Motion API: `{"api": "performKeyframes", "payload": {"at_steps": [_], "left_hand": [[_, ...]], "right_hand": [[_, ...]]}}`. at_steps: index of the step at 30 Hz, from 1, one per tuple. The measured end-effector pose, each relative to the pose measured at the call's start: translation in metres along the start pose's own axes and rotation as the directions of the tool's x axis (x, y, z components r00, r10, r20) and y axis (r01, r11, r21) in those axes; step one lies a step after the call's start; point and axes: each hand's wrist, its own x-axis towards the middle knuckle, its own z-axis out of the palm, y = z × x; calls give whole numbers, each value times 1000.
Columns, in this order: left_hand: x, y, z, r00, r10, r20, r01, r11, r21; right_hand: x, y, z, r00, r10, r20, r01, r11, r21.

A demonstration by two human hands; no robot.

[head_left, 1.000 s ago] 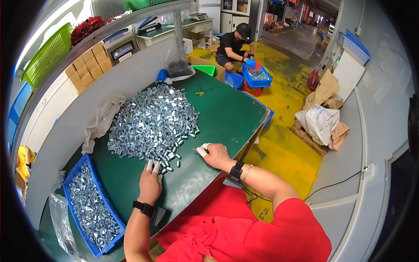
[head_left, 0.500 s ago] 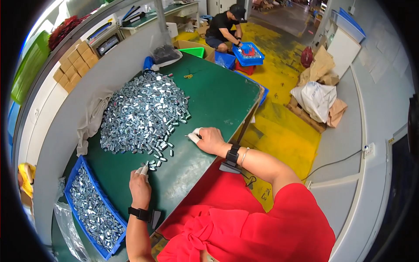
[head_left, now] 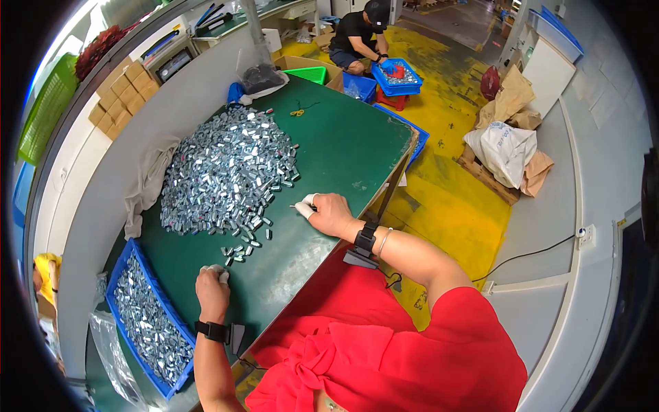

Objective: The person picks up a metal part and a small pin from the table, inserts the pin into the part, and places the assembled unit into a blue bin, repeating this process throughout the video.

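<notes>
A large heap of small shiny metal pieces (head_left: pixel 226 172) lies on the green tabletop (head_left: pixel 343 147). Several loose ones (head_left: pixel 241 253) are scattered at its near edge. My left hand (head_left: pixel 213 292), with white finger covers, is closed just short of these loose pieces; whatever its curled fingers hold is hidden. To the right of the heap, my right hand (head_left: pixel 329 214) rests by the table's near edge. Its covered thumb and forefinger are pinched together, and the tip of a thin pin-like piece (head_left: pixel 293 207) sticks out between them.
A blue tray (head_left: pixel 156 295) full of similar pieces stands at the left, beside a clear plastic bag (head_left: pixel 115 357). Yellow string (head_left: pixel 296 112) lies farther back. Beyond the table, a crouching person (head_left: pixel 357 41) in blue gloves handles another blue tray (head_left: pixel 397 89). Sacks (head_left: pixel 504 151) lie at right.
My left hand has drawn back from the loose pieces, toward me and the left, and its fingers have curled in. My right hand keeps its pinch in nearly the same place.
</notes>
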Motion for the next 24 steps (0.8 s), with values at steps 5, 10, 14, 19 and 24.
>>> {"api": "performKeyframes", "payload": {"at_steps": [5, 10, 14, 19, 24], "left_hand": [[-13, 25, 0, 992, -98, 83, 127, 823, -554], [-13, 79, -24, 996, -88, -3, 61, 707, -705], [-26, 79, -39, 995, -92, -33, 41, 703, -710], [-33, 75, -39, 996, -15, -93, -44, 797, -602], [-38, 80, -39, 978, 198, -72, -210, 895, -394]], "right_hand": [[0, -4, 16, 1000, -22, -6, 22, 954, 300], [-27, -87, 8, 932, -220, 288, 58, 875, 481], [-32, -106, 14, 889, -258, 379, 78, 900, 429], [-46, -111, 15, 903, -331, 273, 196, 884, 424], [-45, -107, 10, 849, -340, 404, 315, 940, 130]]}}
